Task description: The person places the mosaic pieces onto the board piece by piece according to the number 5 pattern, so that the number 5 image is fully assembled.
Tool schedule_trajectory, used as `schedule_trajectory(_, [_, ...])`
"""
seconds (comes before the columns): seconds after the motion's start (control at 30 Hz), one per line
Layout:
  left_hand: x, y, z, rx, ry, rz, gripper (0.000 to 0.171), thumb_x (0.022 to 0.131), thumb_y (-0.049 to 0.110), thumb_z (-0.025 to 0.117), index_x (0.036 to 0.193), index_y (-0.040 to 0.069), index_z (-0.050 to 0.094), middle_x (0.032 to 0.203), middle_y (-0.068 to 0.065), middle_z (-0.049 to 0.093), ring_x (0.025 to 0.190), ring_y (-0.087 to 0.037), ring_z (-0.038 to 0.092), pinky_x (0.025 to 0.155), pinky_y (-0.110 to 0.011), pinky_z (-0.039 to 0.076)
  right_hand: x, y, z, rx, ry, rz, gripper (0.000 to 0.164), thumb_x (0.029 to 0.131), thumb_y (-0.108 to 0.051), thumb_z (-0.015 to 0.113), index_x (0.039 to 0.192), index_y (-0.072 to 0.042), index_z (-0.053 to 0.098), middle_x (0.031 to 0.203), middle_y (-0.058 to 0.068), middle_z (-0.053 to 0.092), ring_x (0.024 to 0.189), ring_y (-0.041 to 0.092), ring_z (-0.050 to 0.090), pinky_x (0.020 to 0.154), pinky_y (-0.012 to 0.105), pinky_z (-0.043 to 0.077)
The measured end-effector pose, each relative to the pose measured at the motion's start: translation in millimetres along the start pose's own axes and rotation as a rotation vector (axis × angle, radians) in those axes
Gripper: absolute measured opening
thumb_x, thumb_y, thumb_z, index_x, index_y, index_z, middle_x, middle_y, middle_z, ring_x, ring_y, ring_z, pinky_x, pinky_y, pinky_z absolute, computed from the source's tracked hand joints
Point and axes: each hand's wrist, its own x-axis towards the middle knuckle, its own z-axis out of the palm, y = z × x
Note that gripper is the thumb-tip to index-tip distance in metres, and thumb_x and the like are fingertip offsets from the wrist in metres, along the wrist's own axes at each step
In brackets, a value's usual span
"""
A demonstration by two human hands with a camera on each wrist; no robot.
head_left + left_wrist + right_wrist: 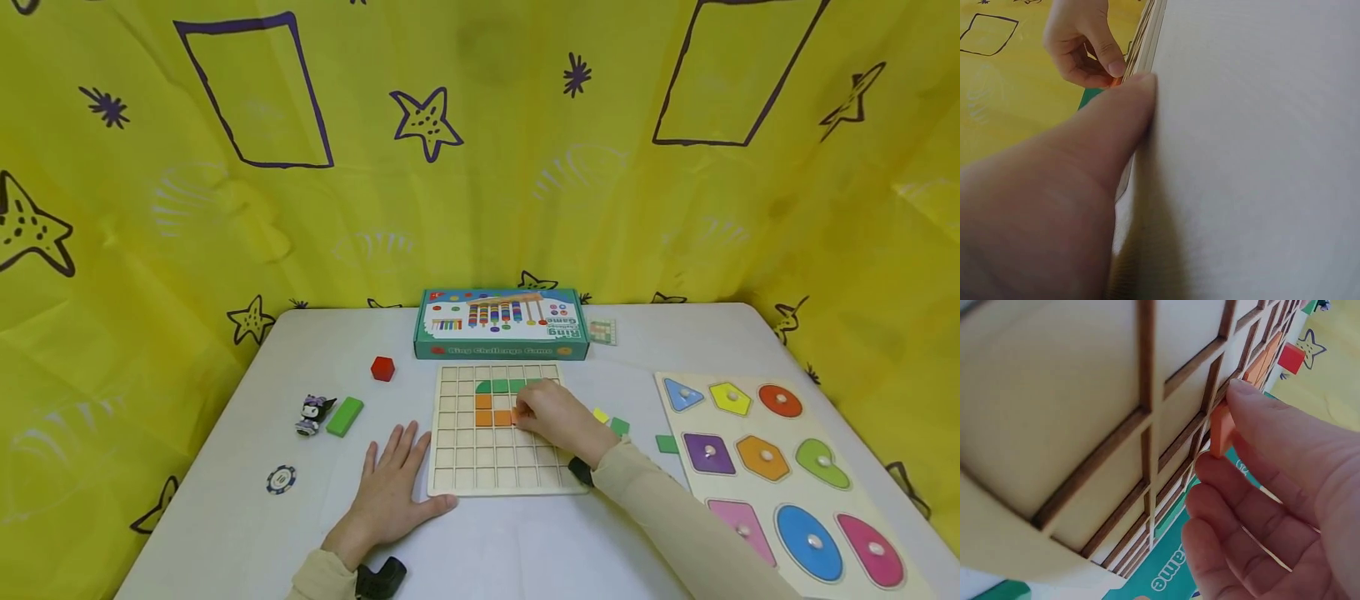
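Note:
A wooden grid board (459, 458) lies on the white table, with green tiles (498, 386) in an upper row and orange tiles (483, 408) below them. My right hand (551, 412) pinches an orange tile (1222, 428) between thumb and fingers. In the right wrist view that tile stands tilted at a cell of the board. My left hand (392, 492) lies flat with spread fingers at the board's lower left corner. Its thumb (1116, 106) is along the board's near edge.
Behind the board stands a game box (501, 350). On the left are a red block (382, 368), a figurine (311, 417), a green block (345, 417) and a poker chip (281, 479). A shape puzzle board (723, 446) lies at right, near loose green (619, 427) and yellow (600, 415) tiles.

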Motion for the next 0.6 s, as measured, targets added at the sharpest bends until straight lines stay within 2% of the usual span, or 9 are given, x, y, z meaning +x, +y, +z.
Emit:
schedule_trajectory(0.2, [0.3,-0.9,-0.6,-0.008,-0.005,0.002,0.103,0.079,0.078,0.053,0.152,0.007,0.035,0.159,-0.015,0.022,0.146,-0.035,0.01,0.111,-0.063,0.003,-1,5,-1,-0.017,0.007,-0.056,0.007,0.087,-0.015,0.075,0.089,-0.009,0.072,0.084,-0.002,0.066,0.081,0.018,0.058,0.078,0.036,0.049])
schedule_trajectory(0.43, [-0.7,-1.8,-0.5,-0.003,0.011,0.0,0.103,0.079,0.077,0.055,0.151,0.008,0.036,0.159,-0.015,0.022,0.146,-0.035,0.01,0.111,-0.062,0.002,-3,11,-2,-0.009,0.004,-0.158,0.002,0.087,-0.012,0.074,0.087,-0.01,0.075,0.086,-0.003,0.066,0.086,0.02,0.059,0.083,0.039,0.048])
schedule_trajectory(0.5, [-1.1,-1.5,-0.4,-0.012,0.013,0.002,0.103,0.078,0.077,0.055,0.151,0.007,0.036,0.159,-0.015,0.022,0.146,-0.035,0.01,0.111,-0.062,0.002,-7,13,-5,0.023,0.003,-0.163,0.004,0.089,-0.01,0.072,0.09,-0.009,0.076,0.089,-0.003,0.068,0.089,0.02,0.06,0.087,0.041,0.047])
schedule_trajectory(0.6, [-1.5,-0.9,-0.7,-0.021,0.01,0.006,0.102,0.079,0.077,0.056,0.151,0.007,0.036,0.159,-0.015,0.022,0.146,-0.035,0.009,0.111,-0.062,0.001,-16,24,-11,0.081,0.03,-0.109,0.009,0.091,-0.005,0.069,0.097,-0.007,0.076,0.094,-0.001,0.069,0.093,0.021,0.06,0.089,0.043,0.047])
